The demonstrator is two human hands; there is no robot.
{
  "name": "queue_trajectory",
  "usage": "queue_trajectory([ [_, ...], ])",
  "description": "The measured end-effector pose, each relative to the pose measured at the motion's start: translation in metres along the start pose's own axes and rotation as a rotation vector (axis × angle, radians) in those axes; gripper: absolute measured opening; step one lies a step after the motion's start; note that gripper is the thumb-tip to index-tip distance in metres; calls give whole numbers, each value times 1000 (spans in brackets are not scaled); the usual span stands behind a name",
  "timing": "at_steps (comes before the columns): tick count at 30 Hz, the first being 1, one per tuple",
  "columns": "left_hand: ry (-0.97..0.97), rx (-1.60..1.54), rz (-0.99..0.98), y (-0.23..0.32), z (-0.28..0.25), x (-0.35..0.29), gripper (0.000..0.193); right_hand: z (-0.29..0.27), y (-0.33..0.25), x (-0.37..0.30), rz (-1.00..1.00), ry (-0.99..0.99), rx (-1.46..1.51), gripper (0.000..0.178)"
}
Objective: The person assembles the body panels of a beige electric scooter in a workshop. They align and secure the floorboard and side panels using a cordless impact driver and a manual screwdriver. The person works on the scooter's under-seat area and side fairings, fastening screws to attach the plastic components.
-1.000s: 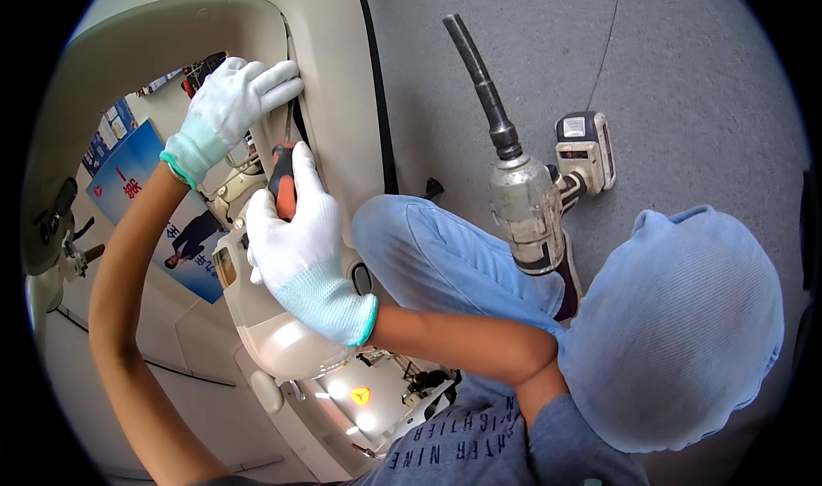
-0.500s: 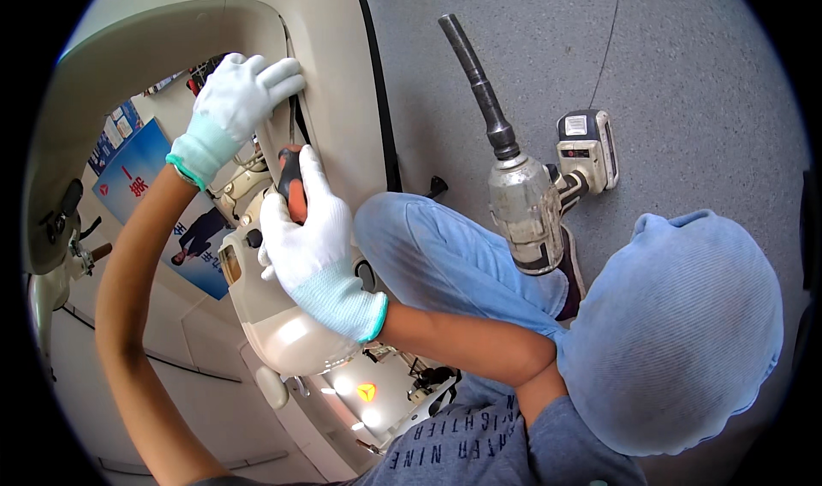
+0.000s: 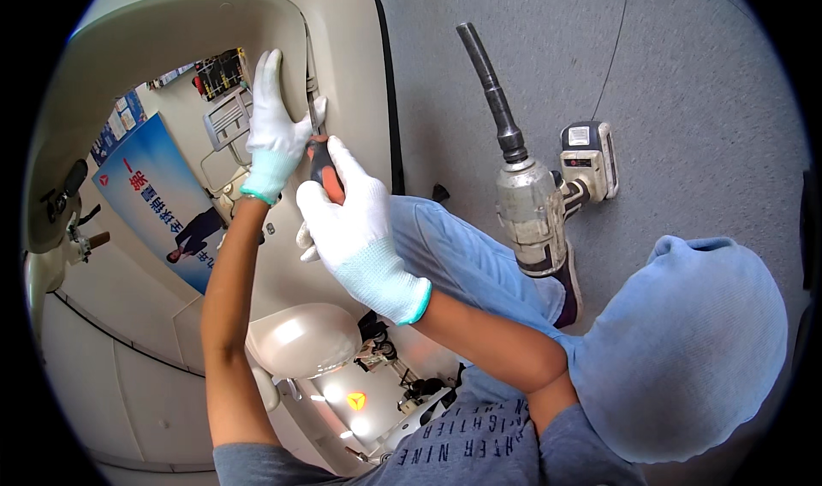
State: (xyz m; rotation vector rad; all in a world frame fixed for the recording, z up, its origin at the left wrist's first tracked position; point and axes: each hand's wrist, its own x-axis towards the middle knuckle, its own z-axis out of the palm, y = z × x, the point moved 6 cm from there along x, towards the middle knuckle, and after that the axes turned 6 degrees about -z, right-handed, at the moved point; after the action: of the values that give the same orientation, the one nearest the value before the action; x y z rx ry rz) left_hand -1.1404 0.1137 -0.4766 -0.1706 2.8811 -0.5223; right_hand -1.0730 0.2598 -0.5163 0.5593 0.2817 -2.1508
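Both my hands wear white knit gloves with teal cuffs. My right hand (image 3: 355,225) is closed around the red-and-black handle of a screwdriver (image 3: 324,171). Its metal shaft points up along the seam of a cream curved panel (image 3: 358,66); I cannot make out exactly where the tip ends. Beside the shaft, my left hand (image 3: 278,131) is open, its fingers stretched upward at the inner edge of the panel's opening. The left thumb reaches across behind the shaft to the panel, near the seam.
On the grey floor (image 3: 462,126) to the right lies a cordless impact wrench (image 3: 527,212) with a long socket, close to my shoe. My bent knee in light blue jeans (image 3: 454,246) is beside the panel. Through the opening show a blue poster (image 3: 154,203) and scooter parts.
My left hand has turned from bent fingers on the panel to fingers extended upward, its forearm swinging right. The right hand and screwdriver appear farther right; the view has shifted too.
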Motion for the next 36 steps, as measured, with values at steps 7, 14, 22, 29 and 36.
queue_trajectory([
  [7, -95, 4, -66, 4, -5, 11, 83, -30, -20, -15, 12, -55, -113, 49],
  [14, -75, -117, 24, -5, -14, 11, 76, -61, -35, -16, -202, 44, -343, 38],
  [22, -65, -57, 28, -2, -17, 10, 77, -67, -28, -9, -48, -40, -141, 49],
  [29, -74, -40, 40, 0, -16, 11, 77, -74, -24, 0, -67, -57, -156, 51],
  [36, -74, -30, 43, 0, -16, 11, 77, -73, -28, 1, -53, -79, -133, 52],
])
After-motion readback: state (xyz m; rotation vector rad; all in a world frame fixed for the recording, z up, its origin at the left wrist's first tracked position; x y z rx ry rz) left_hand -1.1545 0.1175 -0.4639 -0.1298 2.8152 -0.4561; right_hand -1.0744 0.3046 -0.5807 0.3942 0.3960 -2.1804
